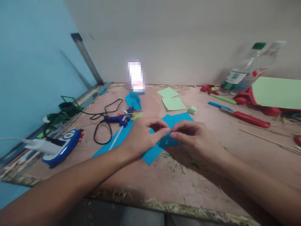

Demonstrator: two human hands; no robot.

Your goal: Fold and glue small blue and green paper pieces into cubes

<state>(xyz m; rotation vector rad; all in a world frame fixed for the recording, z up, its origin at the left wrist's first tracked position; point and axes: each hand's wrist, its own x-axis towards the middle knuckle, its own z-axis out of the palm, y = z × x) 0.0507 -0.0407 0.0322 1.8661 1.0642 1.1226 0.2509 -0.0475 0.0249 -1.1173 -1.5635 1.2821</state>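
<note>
We hold our left hand (144, 134) and right hand (198, 134) close together over blue paper (150, 157), both pinched. Whether they grip anything, we cannot tell.

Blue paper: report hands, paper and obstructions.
Left hand and right hand: fingertips pinched close together, anything held too small to tell. Blue paper: lying beneath both hands. Glue gun: off to the left, apparently not blocking.

Setting: craft corner; home or small workshop, cannot tell which. Evidence: worn board tabletop (141, 185), frayed near edge; glue gun (117, 119) and power strip (70, 147) at left; blue paper (151, 155), centre; thin sticks (261, 137), red-handled tool (251, 119) at right.
</note>
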